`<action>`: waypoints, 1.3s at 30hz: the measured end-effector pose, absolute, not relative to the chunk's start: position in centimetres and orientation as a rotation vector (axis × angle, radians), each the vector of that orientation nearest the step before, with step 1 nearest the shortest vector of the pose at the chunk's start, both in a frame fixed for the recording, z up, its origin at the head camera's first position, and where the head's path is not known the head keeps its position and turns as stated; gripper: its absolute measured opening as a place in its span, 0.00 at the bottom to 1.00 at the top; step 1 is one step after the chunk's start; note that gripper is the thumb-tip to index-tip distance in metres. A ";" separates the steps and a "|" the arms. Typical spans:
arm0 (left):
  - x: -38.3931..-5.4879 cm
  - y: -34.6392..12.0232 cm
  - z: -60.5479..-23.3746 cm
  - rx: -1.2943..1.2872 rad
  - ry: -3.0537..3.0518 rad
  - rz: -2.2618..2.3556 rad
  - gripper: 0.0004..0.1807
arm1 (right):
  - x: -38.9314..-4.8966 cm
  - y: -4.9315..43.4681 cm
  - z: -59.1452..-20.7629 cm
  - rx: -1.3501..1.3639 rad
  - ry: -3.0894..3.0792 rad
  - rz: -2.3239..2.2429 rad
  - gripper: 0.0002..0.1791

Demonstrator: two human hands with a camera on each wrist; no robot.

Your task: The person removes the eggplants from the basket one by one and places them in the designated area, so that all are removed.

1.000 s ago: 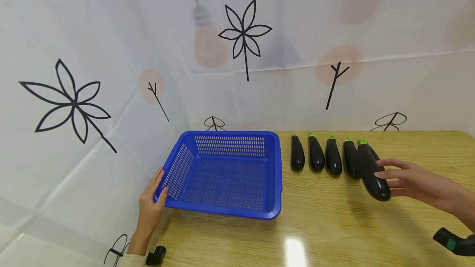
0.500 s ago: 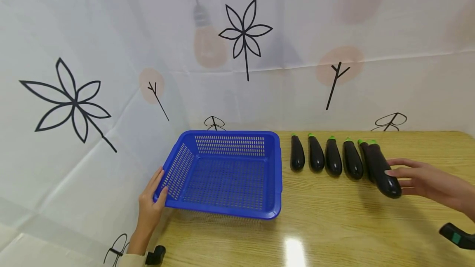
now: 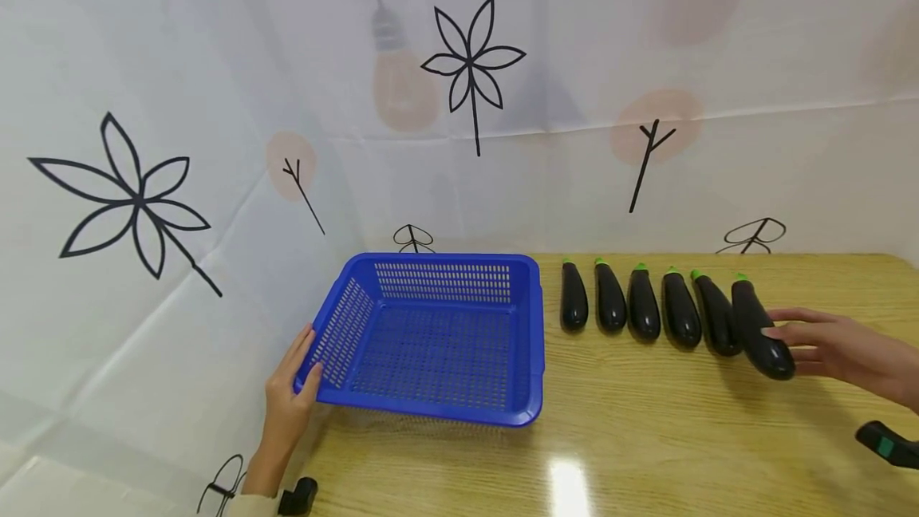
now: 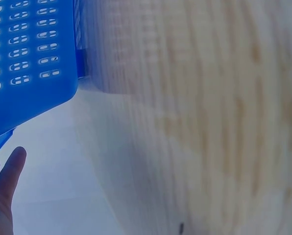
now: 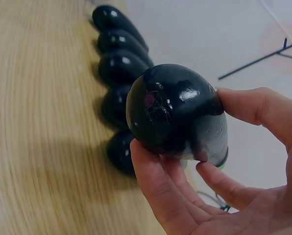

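Note:
A blue plastic basket [image 3: 434, 357] with slotted walls stands at mid-left in the head view, nothing inside it. My left hand [image 3: 289, 389] holds its near left corner, thumb on the rim and fingers along the left side. At the right, my right hand [image 3: 836, 349] grips an eggplant [image 3: 761, 333], its green stem end pointing away from me. The right wrist view shows the thumb on one side of this eggplant [image 5: 173, 107] and the fingers around the other. Beside it lies a row of several eggplants [image 3: 644, 305], stems toward the back.
Everything stands on a wooden table [image 3: 646, 437]. A white curtain [image 3: 574, 182] with leaf drawings hangs behind the table and along its left side. The row of eggplants runs between the basket and my right hand.
My right hand has carried its eggplant rightward, from over the right end of the row to beside it. The last eggplant in the row now shows fully. My left hand stays at the basket.

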State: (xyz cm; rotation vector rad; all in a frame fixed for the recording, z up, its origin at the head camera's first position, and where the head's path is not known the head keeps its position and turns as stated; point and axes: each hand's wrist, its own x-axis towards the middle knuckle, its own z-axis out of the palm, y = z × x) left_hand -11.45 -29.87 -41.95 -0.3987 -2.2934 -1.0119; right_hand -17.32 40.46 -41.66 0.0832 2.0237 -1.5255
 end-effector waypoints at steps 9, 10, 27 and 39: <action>-12.0 -31.0 -43.2 -0.387 -2.296 -0.989 0.27 | -17.8 42.3 -42.8 0.097 2.206 -1.428 0.30; -12.2 -31.3 -43.6 -0.386 -2.292 -0.988 0.28 | -17.8 42.3 -42.8 0.100 2.239 -1.399 0.34; -12.4 -33.0 -43.6 -0.254 -2.468 -0.938 0.29 | -18.5 43.5 -44.9 0.137 2.453 -1.251 0.29; -13.8 -31.9 -41.6 -0.224 -2.555 -0.827 0.30 | -19.1 43.4 -45.5 0.167 2.665 -0.996 0.49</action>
